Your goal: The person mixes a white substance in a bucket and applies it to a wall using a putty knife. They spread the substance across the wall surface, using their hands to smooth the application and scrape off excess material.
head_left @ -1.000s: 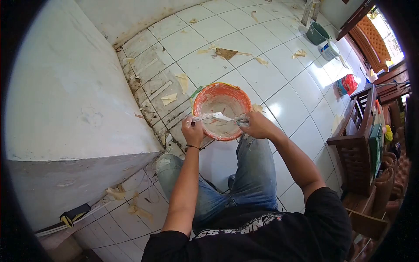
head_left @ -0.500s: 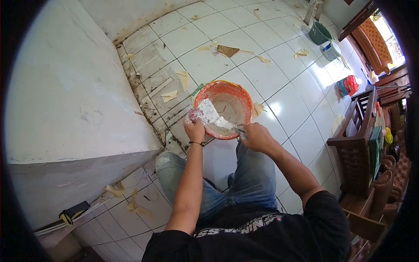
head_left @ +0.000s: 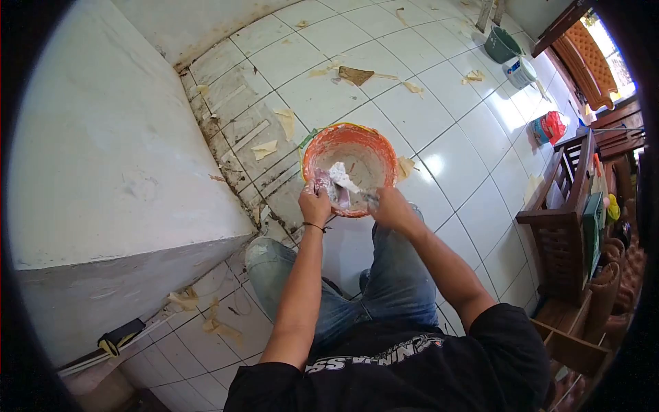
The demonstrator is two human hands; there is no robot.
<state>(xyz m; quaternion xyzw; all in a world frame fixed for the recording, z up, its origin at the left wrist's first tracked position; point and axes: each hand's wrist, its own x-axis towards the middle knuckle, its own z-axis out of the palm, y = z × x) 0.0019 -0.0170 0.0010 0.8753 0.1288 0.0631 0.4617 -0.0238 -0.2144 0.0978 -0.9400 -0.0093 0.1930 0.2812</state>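
An orange bucket point(head_left: 389, 154) with a whitish, smeared inside stands on the floor between my knees. At its left rim my left hand point(head_left: 316, 204) is closed on a flat pinkish tool point(head_left: 321, 180) coated with white paste. My right hand point(head_left: 394, 208), at the right side of the rim, is wrapped round the handle of a putty knife point(head_left: 364, 196). White paste point(head_left: 342, 176) covers the knife's blade, which lies close to the flat tool over the bucket's opening. Whether the two tools touch is hard to tell.
A pale wall block point(head_left: 123, 151) rises on the left. A wooden bench point(head_left: 559, 216) stands at the right. Toward the upper right are a green bucket point(head_left: 502, 45), a white pail point(head_left: 520, 73) and a red-and-blue container point(head_left: 548, 128). Paper scraps point(head_left: 264, 150) lie on the tiles.
The paste-covered blade has moved left over the flat tool, and the white paste is now bunched on it. My left hand has shifted slightly right and down, exposing more of the pinkish surface.
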